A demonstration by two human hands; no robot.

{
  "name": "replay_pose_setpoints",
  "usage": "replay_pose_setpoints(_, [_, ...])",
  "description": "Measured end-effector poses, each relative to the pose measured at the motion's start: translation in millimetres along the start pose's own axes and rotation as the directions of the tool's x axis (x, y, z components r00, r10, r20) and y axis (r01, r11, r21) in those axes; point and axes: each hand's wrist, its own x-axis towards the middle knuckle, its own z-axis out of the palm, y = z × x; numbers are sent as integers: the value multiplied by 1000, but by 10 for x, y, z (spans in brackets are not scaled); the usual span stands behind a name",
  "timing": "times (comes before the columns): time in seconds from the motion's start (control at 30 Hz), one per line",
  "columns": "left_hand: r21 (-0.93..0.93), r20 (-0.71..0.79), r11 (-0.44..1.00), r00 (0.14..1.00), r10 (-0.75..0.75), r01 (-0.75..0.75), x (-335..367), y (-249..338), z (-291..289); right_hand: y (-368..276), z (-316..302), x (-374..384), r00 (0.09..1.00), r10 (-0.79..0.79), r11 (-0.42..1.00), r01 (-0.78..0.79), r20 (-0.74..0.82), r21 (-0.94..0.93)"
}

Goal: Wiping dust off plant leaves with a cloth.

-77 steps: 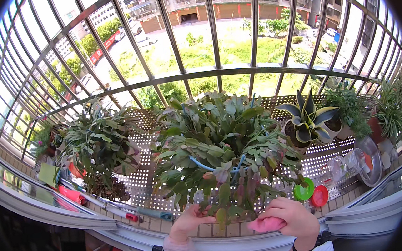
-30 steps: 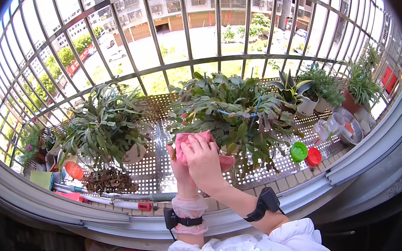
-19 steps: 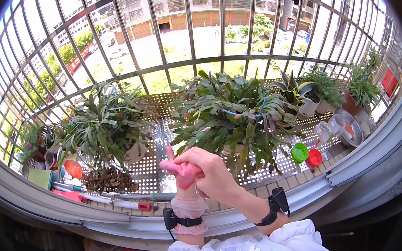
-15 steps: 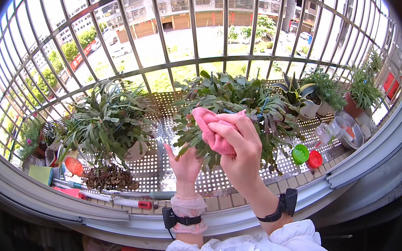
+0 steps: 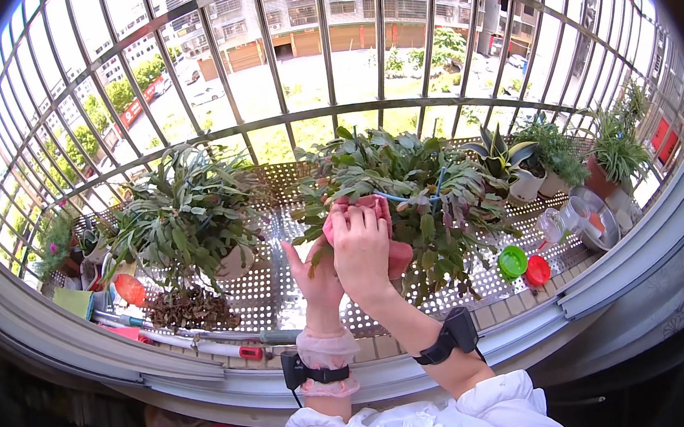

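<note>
A large bushy plant with flat, segmented green leaves [image 5: 428,177] spreads in front of me. My right hand [image 5: 362,252] is closed on a pink cloth [image 5: 400,259] and presses it against leaves at the plant's near left side. Just left of it, my left hand [image 5: 320,288] is held palm up with the thumb spread. A drooping leaf lies over its palm, while its other fingertips are partly hidden by leaves and the right hand.
Another leafy plant [image 5: 187,211] stands left, with dried brown leaves [image 5: 192,309] below it. Right are a green lid [image 5: 512,262], a red lid [image 5: 537,271], a clear jar [image 5: 558,223] and several potted plants. Metal bars [image 5: 333,108] enclose the perforated shelf [image 5: 277,219].
My right hand has moved left and lower with the pink cloth, from above the plant onto leaves beside my left hand. The left hand has shifted slightly right and down.
</note>
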Motion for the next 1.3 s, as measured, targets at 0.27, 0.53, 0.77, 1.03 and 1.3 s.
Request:
replay_pose_setpoints(0.27, [39,92,976,973,210,-214,37,-13,-347,-170,-350,-10,982,-151,933,178,-110,313])
replay_pose_setpoints(0.53, [-121,47,991,997,-53,58,-20,133,-226,-52,-848,-39,922,-237,794,366,-306,486])
replay_pose_setpoints(0.77, [69,-340,991,937,-81,110,135,248,-393,100,-201,31,969,-161,941,208,-188,267])
replay_pose_setpoints(1.03, [80,-94,992,991,-92,100,77,191,107,-101,70,-135,999,-43,987,40,19,155])
replay_pose_setpoints(1.3, [6,9,994,994,-113,113,59,201,-88,-149,-181,-183,988,-156,933,140,21,330])
